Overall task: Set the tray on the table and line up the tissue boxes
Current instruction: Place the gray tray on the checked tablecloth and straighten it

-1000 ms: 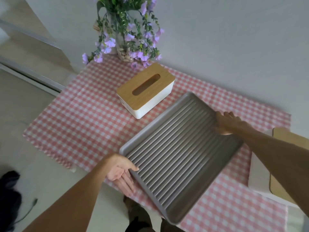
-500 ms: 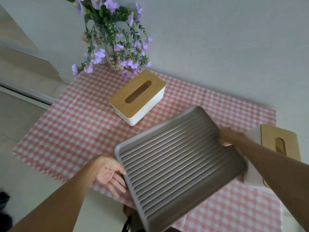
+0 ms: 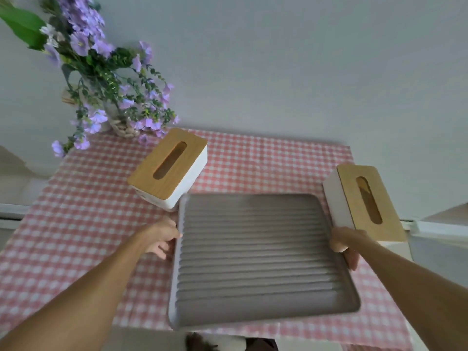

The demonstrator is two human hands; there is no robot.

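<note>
- Gripping both short edges, the grey ribbed tray (image 3: 255,257) is held by the left hand (image 3: 162,236) and right hand (image 3: 345,245) over the pink checked tablecloth (image 3: 76,211).
- One tissue box (image 3: 168,171) is sat by the tray's far-left corner, near the purple flowers (image 3: 101,79).
- Another tissue box (image 3: 364,201) is parked at the right edge.

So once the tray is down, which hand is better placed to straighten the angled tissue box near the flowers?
Left, probably. The left hand grips the tray's left edge, just below the angled tissue box. The right hand is on the far side, beside the other tissue box.
</note>
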